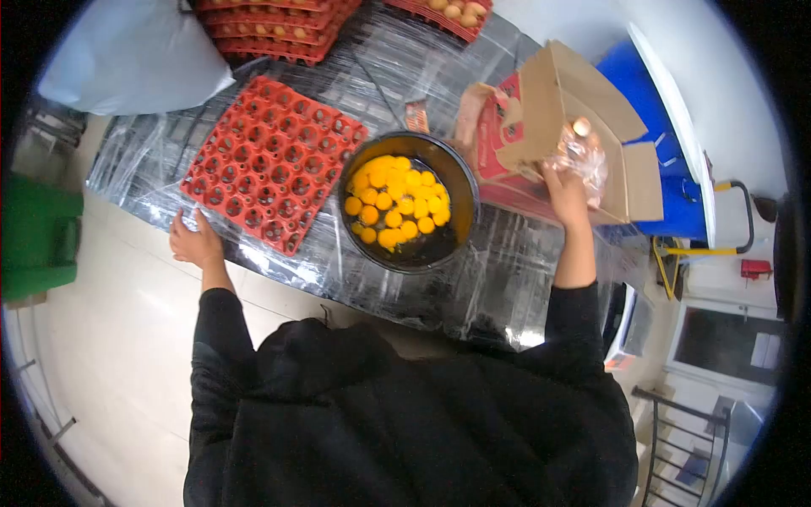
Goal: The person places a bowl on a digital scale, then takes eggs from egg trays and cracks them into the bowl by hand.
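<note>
My left hand [196,242] is beside the near left corner of an orange-red egg tray [262,160], its fingers apart and nothing seen in them. The tray's cups hold no eggs. To its right stands a round black bowl [466,190] with many yolks [397,198] in clear egg white. My right hand [566,193] reaches over the edge of an open cardboard box [507,160], touching or close to a clear plastic bag [591,156] with brownish pieces inside. Its fingers look spread, though their tips are partly hidden.
Stacked red trays with eggs [279,29] stand at the back, another egg tray [452,15] farther right. A grey-white bag [127,59] sits back left. The table [507,270] is wrapped in plastic film. A green bin [38,237] is left, a blue container [667,160] right.
</note>
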`<control>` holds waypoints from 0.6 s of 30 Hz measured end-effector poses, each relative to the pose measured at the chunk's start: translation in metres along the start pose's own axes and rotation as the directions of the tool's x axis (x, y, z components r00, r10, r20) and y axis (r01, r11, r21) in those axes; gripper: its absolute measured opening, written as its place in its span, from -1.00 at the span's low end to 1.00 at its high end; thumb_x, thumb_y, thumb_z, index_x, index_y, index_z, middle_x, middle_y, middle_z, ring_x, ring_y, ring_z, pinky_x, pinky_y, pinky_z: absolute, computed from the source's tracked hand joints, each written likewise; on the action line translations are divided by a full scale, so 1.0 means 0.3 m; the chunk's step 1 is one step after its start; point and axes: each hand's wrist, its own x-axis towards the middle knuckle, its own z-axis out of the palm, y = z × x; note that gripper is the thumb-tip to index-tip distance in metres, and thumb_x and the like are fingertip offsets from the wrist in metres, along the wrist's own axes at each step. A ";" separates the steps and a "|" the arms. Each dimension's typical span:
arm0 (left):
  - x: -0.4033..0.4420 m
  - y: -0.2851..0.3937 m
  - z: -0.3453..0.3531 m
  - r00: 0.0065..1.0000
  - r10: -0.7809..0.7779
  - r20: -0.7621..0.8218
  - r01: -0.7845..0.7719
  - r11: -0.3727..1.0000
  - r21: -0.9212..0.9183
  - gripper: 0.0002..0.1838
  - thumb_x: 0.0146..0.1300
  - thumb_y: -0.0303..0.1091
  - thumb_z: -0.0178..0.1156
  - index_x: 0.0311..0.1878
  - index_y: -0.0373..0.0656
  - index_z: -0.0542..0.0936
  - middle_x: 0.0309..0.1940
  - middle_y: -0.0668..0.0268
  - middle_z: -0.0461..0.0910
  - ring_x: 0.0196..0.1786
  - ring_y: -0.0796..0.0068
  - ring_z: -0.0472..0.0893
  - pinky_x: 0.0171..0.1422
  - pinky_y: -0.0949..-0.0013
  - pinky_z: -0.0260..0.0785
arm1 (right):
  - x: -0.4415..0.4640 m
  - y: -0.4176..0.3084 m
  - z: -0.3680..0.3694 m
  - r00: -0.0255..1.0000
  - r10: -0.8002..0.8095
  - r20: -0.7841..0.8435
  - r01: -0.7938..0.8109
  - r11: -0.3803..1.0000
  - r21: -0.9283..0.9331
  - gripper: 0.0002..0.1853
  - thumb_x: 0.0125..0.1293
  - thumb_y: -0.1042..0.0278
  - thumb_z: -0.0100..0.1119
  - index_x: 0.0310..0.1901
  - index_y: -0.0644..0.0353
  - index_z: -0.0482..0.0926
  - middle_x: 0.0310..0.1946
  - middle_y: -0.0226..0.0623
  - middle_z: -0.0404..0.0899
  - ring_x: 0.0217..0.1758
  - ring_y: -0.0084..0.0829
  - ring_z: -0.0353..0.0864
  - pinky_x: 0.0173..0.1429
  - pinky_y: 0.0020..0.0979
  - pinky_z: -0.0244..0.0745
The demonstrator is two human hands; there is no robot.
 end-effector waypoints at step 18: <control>0.005 0.074 -0.018 0.843 -0.478 0.246 0.450 0.878 0.162 -0.34 0.21 0.08 -0.08 0.30 -0.04 0.12 0.33 0.15 0.00 0.36 0.07 -0.01 0.24 -0.34 -0.16 | 0.440 -1.114 0.087 0.865 -0.260 0.430 -0.175 0.647 0.743 -0.40 0.07 -0.09 0.18 0.02 0.17 0.35 -0.14 -0.28 0.39 -0.17 -0.35 0.42 -0.21 -0.33 0.42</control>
